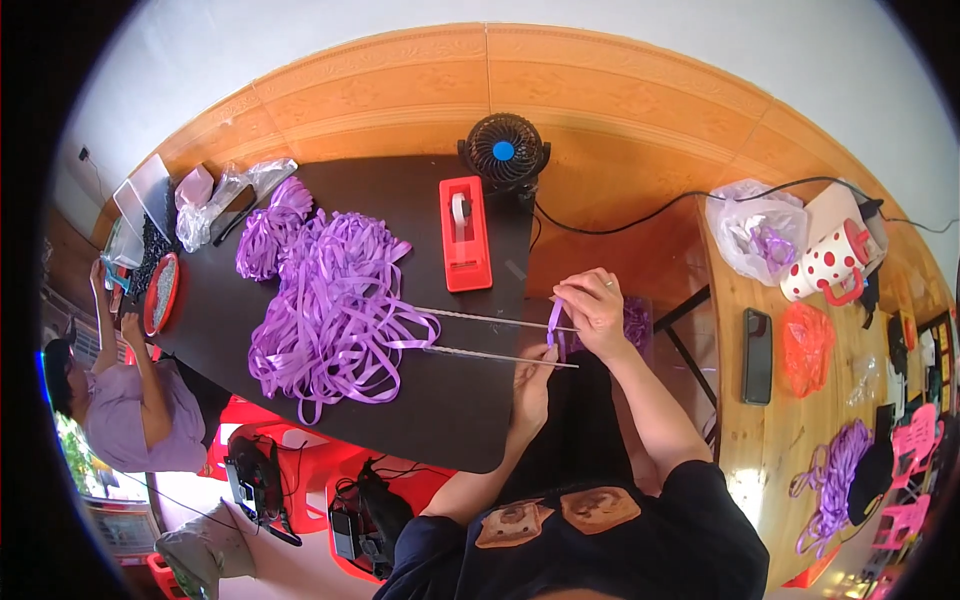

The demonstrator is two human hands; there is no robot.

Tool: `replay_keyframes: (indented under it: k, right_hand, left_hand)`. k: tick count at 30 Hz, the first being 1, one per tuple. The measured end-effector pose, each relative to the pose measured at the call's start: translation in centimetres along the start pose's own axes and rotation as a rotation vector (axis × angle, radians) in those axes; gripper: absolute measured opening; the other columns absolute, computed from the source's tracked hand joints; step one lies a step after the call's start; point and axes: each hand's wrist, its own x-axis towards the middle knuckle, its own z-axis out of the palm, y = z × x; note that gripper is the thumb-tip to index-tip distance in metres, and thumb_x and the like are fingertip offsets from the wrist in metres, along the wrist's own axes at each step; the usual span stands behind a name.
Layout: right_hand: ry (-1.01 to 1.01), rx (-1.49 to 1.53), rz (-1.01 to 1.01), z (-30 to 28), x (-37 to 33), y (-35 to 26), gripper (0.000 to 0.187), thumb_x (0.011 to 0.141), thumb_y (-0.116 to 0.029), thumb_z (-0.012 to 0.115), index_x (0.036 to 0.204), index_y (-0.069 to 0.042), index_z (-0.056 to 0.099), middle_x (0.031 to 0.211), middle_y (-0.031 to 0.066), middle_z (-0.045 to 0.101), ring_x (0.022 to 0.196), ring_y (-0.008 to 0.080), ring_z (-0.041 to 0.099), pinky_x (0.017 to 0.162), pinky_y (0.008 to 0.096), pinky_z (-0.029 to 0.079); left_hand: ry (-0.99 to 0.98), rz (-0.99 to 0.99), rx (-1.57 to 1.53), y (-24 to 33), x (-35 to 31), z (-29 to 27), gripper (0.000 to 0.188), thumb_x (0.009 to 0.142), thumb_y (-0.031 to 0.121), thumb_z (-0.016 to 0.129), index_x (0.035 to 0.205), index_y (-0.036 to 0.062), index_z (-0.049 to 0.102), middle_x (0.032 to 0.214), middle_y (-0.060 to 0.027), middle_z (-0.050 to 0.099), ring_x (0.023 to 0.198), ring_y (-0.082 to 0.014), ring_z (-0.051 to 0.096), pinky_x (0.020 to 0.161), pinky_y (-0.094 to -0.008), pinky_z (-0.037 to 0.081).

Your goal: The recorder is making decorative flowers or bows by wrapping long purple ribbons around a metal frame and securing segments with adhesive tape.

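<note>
A big heap of purple ribbon (335,290) lies in loops on the dark table (450,410). Two thin metal rods (490,318) reach out from it, side by side, past the table's right edge. By their free ends, my right hand (600,315) pinches a short strip of purple ribbon (554,318) that runs down across the upper rod. My left hand (532,390) is closed at the strip's lower end, beside the lower rod; its fingertips are partly hidden.
A red tape dispenser (466,245) and a black fan (503,150) stand at the table's back. On the wooden table (740,440) at right are a phone (757,356), a dotted tumbler (826,262), bags and more ribbon (838,480). Another person (145,410) works at left.
</note>
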Motion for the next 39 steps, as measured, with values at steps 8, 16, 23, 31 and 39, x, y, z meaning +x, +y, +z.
replay_keyframes:
  k: [8, 16, 23, 31, 39]
  right_hand:
    - [-0.056, 0.068, 0.104, 2.2, -1.9, 0.7, 0.019, 0.067, -0.002, 0.071, 0.084, -0.008, 0.067, 0.084, 0.0035, 0.064, 0.076, 0.0228, 0.058, 0.067, 0.034, 0.041]
    - [-0.151, 0.342, 0.429, 4.3, -7.7, -1.2, 0.005, 0.074, -0.004, 0.066, 0.079, -0.004, 0.066, 0.074, 0.0074, 0.058, 0.071, 0.0264, 0.053, 0.064, 0.036, 0.041]
    - [-0.152, 0.39, 0.516, 3.5, -11.7, -4.6, 0.005, 0.074, -0.001, 0.066, 0.078, -0.003, 0.065, 0.068, 0.0113, 0.056, 0.07, 0.0282, 0.055, 0.065, 0.0373, 0.043]
    - [-0.272, 0.821, 1.021, 0.0, -18.1, -10.2, 0.006, 0.081, -0.002, 0.067, 0.076, 0.002, 0.066, 0.07, 0.0005, 0.063, 0.066, 0.0057, 0.056, 0.06, 0.0213, 0.045]
    - [-0.407, 0.876, 1.151, -1.7, -22.9, -15.1, 0.01, 0.079, -0.004, 0.069, 0.073, 0.003, 0.066, 0.064, 0.0001, 0.06, 0.062, 0.0049, 0.05, 0.055, 0.0233, 0.039]
  left_hand:
    - [0.027, -0.015, 0.001, 0.6, 0.3, 0.3, 0.013, 0.089, 0.002, 0.06, 0.102, -0.0001, 0.062, 0.093, -0.0044, 0.063, 0.086, -0.0111, 0.059, 0.081, -0.023, 0.046]
    - [-0.102, -0.073, 0.035, 0.3, -3.0, -0.8, 0.007, 0.091, 0.006, 0.059, 0.095, 0.0026, 0.063, 0.087, -0.0027, 0.064, 0.079, -0.0092, 0.057, 0.074, -0.0233, 0.044]
    - [-0.083, -0.276, 0.08, 3.0, -8.4, -1.8, 0.007, 0.09, 0.011, 0.061, 0.093, 0.0046, 0.062, 0.083, -0.0021, 0.064, 0.075, -0.0097, 0.059, 0.07, -0.0221, 0.043]
    - [-0.207, -0.368, 0.232, 5.5, -11.4, -4.5, 0.008, 0.089, 0.01, 0.063, 0.093, 0.0031, 0.062, 0.078, -0.0003, 0.06, 0.067, -0.0069, 0.054, 0.062, -0.0209, 0.043]
    - [-0.189, -0.464, 0.307, 6.7, -11.6, -7.5, 0.01, 0.084, 0.011, 0.069, 0.089, 0.0045, 0.063, 0.079, 0.0, 0.064, 0.065, -0.0052, 0.056, 0.057, -0.0184, 0.041]
